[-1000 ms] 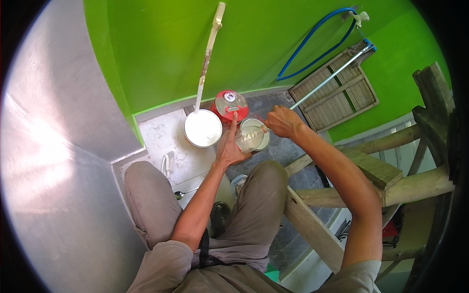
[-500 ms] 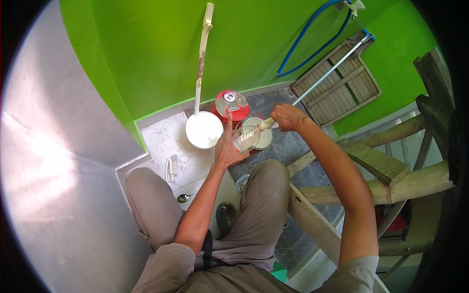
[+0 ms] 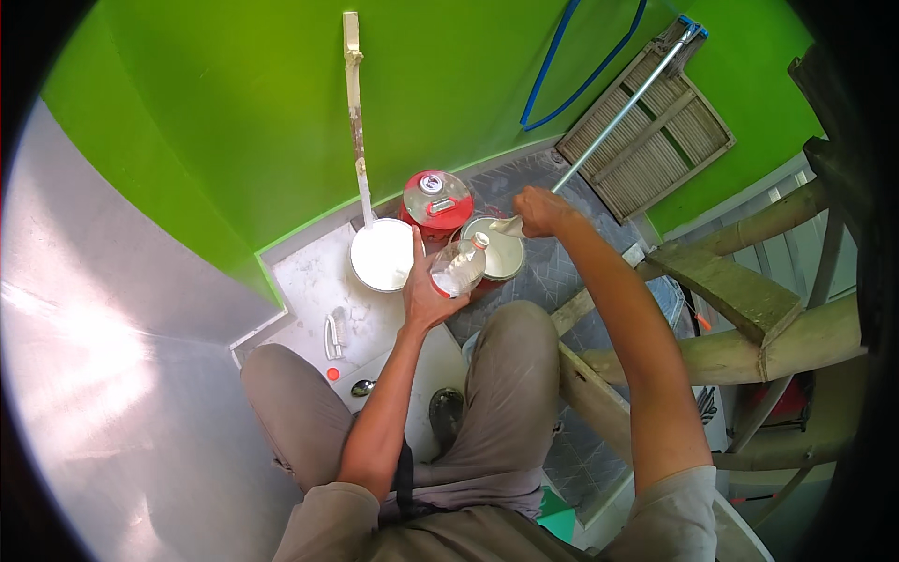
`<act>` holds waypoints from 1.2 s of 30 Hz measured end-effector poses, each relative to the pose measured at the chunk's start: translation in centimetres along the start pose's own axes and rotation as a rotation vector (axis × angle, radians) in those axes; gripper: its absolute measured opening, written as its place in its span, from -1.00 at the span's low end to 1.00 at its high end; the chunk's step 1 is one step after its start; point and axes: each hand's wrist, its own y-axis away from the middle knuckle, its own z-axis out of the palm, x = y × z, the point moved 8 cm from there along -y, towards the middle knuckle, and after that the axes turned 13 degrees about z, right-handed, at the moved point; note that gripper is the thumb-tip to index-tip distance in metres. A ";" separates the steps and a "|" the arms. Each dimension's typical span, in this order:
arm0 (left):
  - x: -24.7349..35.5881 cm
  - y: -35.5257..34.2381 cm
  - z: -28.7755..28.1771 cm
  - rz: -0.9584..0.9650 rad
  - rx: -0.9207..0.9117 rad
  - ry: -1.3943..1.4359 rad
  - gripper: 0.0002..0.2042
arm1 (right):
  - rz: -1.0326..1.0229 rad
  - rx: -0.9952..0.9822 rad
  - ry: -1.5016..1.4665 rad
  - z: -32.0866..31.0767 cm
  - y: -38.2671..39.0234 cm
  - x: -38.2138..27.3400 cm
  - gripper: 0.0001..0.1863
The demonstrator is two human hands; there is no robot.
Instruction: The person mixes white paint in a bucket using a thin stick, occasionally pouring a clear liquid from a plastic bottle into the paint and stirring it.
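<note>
My left hand (image 3: 426,295) grips a clear plastic bottle (image 3: 459,268), its open neck tilted up and right, index finger raised along the white-filled bucket (image 3: 380,255). My right hand (image 3: 538,213) is closed on a cream-coated implement (image 3: 508,226) over a second bucket of pale liquid (image 3: 493,258); whether it joins the long metal pole behind is hidden. A red-and-clear container (image 3: 437,211) stands behind both buckets. A narrow paint-smeared stick (image 3: 356,131) stands upright in the left bucket.
A bamboo and timber frame (image 3: 749,337) occupies the right. A slatted panel (image 3: 655,131) leans on the green wall (image 3: 234,112), near a blue hose (image 3: 534,94). On pale tiles lie a white-handled item (image 3: 331,337), an orange cap (image 3: 332,374) and a spoon (image 3: 362,388).
The cream implement has moved off the bottle's neck and over the right bucket. The bottle has shifted slightly left and tilted more upright, its mouth now uncovered.
</note>
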 end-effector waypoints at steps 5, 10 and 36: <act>-1.2 2.3 -1.0 -0.021 -0.027 -0.039 0.47 | 0.120 -0.193 -0.032 4.7 -2.2 -1.8 -0.64; -2.0 4.5 -0.3 -0.019 -0.080 -0.080 0.43 | 0.142 -0.308 -0.065 12.7 -4.1 -1.3 -0.56; -7.0 8.3 -0.1 -0.041 -0.082 -0.101 0.37 | 0.392 -0.672 -0.281 27.2 -6.0 -1.9 -0.63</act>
